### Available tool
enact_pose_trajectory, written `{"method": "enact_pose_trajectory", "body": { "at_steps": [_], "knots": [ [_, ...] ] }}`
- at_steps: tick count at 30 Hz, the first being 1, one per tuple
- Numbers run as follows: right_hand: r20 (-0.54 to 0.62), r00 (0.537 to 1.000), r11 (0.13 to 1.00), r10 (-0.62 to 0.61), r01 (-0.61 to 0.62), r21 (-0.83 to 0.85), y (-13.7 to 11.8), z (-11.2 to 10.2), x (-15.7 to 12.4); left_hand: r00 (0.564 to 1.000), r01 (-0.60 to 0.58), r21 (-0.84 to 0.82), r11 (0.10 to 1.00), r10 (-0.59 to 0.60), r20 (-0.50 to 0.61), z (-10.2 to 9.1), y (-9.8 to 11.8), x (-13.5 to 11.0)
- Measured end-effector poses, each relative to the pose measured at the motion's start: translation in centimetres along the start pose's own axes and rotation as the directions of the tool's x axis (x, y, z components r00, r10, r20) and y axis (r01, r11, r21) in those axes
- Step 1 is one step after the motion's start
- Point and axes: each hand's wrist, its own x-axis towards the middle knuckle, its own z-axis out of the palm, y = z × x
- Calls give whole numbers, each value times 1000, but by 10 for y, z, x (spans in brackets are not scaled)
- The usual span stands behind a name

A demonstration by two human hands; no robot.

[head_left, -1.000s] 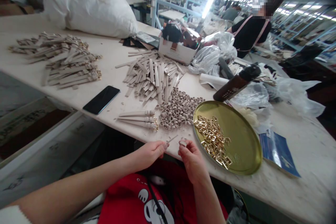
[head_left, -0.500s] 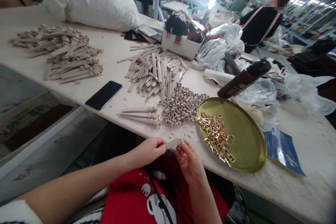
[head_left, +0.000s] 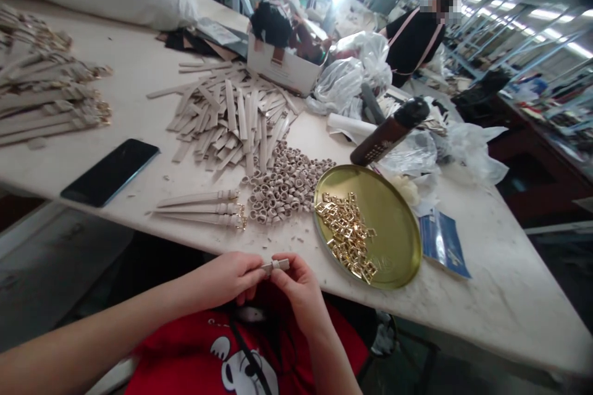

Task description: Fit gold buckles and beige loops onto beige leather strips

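My left hand (head_left: 241, 276) pinches a beige strap (head_left: 283, 265) just in front of the table edge. My right hand (head_left: 296, 284) has its fingers closed at the strap's other end. A small beige loop (head_left: 275, 264) sits around the strap between my hands, with a short piece of strap sticking out past it. Beyond my hands lies a heap of beige loops (head_left: 282, 188). Left of that are several finished straps (head_left: 199, 213) with gold buckles. Gold buckles (head_left: 345, 231) lie in a round gold tray (head_left: 393, 222) to the right.
A pile of loose strips (head_left: 231, 117) lies behind the loops. On the left are a phone (head_left: 111, 171) and a heap of buckled straps (head_left: 46, 86). A brown bottle (head_left: 389, 133), plastic bags, a white box (head_left: 282, 68) and a blue booklet (head_left: 445, 244) stand or lie farther off. Another person (head_left: 414, 40) is in the background.
The view has turned right, so things on the table appear farther left. My hands have come closer together, and the loop now sits back from the strap's end, which protrudes past it.
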Motion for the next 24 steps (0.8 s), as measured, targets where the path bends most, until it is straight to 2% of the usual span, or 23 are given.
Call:
{"method": "enact_pose_trajectory", "body": {
  "at_steps": [3, 5, 7, 9, 10, 11, 12, 13, 15, 16, 17, 19, 24],
  "knots": [
    [-53, 999, 999, -14, 16, 45, -1, 2, 2, 999, 17, -105, 994, -12, 49, 3, 0, 2],
    [-33, 999, 996, -5, 8, 87, 1, 7, 2, 1000, 22, -103, 994, -24, -11, 6, 0, 4],
    [25, 1000, 995, -2, 0, 95, 2, 12, 2, 993, -29, -87, 996, 19, -117, 7, -1, 7],
    [55, 998, 999, -41, 41, -6, -3, 10, 4, 978, -99, -78, 992, 82, -193, 6, -1, 11],
    [28, 995, 989, -93, 95, -110, -8, 3, 6, 973, -118, -78, 990, 100, -206, 5, -1, 12],
    [-20, 986, 955, -168, 158, -250, -16, -6, 10, 972, -125, -83, 989, 106, -211, 3, -1, 13],
    [-88, 958, 884, -272, 212, -415, -25, -18, 15, 971, -121, -91, 988, 99, -216, 1, -1, 14],
    [-152, 906, 777, -395, 240, -582, -35, -32, 22, 970, -112, -99, 989, 87, -226, 0, -1, 14],
    [-161, 817, 488, -554, 162, -858, -54, -59, 38, 965, -101, -119, 988, 69, -252, 0, -2, 13],
    [-135, 811, 341, -569, 83, -936, -62, -70, 47, 963, -104, -131, 986, 67, -260, 2, -2, 12],
    [-129, 821, 253, -556, 20, -967, -67, -78, 56, 964, -110, -147, 983, 69, -259, 5, -3, 12],
    [-123, 831, 198, -542, -15, -980, -72, -86, 70, 967, -114, -186, 976, 67, -245, 11, -5, 10],
    [-92, 835, 255, -542, 59, -965, -72, -84, 78, 979, -106, -286, 952, 49, -198, 18, -9, 2]
  ]
}}
